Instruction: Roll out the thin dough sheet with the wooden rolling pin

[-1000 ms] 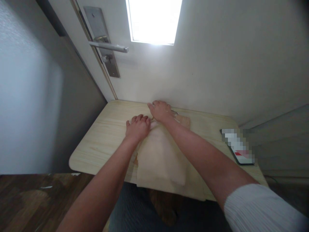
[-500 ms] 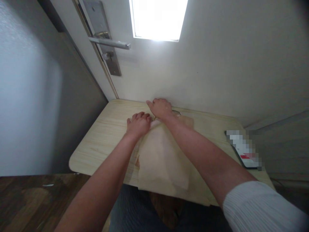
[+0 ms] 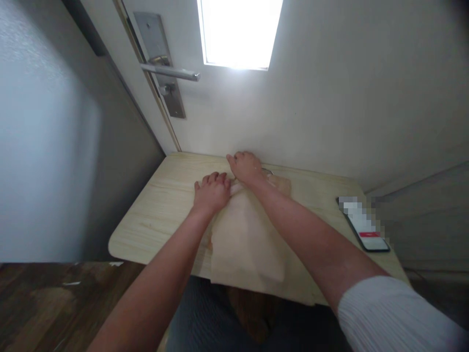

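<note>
A beige folded cloth [image 3: 245,239] lies on a small light wooden table [image 3: 161,210], its near edge hanging over the front. My left hand [image 3: 211,191] rests on the cloth's far left corner with fingers bent, pressing down. Just beyond it, my right hand [image 3: 245,166] presses on the cloth's far edge with fingers curled; whether it grips a fold is hidden. The two hands almost touch. A thin metal ring or wire [image 3: 268,171] peeks out beside my right wrist.
A phone [image 3: 364,227] with a lit screen lies at the table's right edge. A white door with a metal lever handle [image 3: 170,73] stands behind the table, with a bright window pane [image 3: 240,32] above. A grey wall is to the left, dark wooden floor [image 3: 44,303] below.
Both hands stay pressed on the cloth's far end, shifting only slightly. The view has wobbled a little.
</note>
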Tool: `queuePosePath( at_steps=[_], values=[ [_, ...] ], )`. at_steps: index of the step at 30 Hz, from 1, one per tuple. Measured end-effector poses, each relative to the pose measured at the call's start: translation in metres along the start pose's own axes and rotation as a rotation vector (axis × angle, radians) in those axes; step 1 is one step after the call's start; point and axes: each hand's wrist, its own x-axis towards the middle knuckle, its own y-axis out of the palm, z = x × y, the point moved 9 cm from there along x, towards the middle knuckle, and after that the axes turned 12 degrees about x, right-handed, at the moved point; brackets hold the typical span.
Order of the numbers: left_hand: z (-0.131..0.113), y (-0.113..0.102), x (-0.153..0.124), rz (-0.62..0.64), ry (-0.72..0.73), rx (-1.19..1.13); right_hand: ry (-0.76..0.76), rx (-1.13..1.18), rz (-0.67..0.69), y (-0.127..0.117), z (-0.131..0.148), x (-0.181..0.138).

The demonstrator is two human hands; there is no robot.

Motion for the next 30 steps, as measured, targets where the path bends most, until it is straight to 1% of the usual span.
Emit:
queuePosePath(
  at_steps=[3,5,9,12,15,18,21,24,27,30],
  values=[
    [-0.01,-0.005,-0.016,-0.046,0.003,-0.011,-0.007,-0.013,-0.034,-0.01,-0.006,-0.02],
    [-0.019,-0.009,-0.031,-0.079,0.019,-0.021,-0.018,-0.024,-0.069,-0.019,-0.01,-0.039],
    [-0.037,-0.015,-0.064,-0.14,0.071,-0.023,-0.065,-0.052,-0.135,-0.034,-0.017,-0.087],
    [-0.045,-0.02,-0.084,-0.18,0.111,-0.037,-0.073,-0.057,-0.14,-0.041,-0.024,-0.124],
    [-0.047,-0.026,-0.092,-0.185,0.11,-0.024,-0.077,-0.028,-0.121,-0.048,-0.029,-0.153],
    [-0.053,-0.035,-0.094,-0.2,0.137,0.007,-0.111,0.022,-0.125,-0.061,-0.03,-0.173],
    [-0.066,-0.045,-0.091,-0.251,0.192,0.003,-0.148,0.046,-0.149,-0.075,-0.031,-0.184],
    [-0.079,-0.049,-0.081,-0.285,0.235,-0.017,-0.147,0.043,-0.173,-0.084,-0.038,-0.182],
    [-0.084,-0.04,-0.065,-0.249,0.246,-0.039,-0.147,0.03,-0.168,-0.084,-0.047,-0.172],
    [-0.081,-0.029,-0.053,-0.214,0.249,-0.047,-0.143,0.027,-0.162,-0.081,-0.058,-0.162]
  ],
)
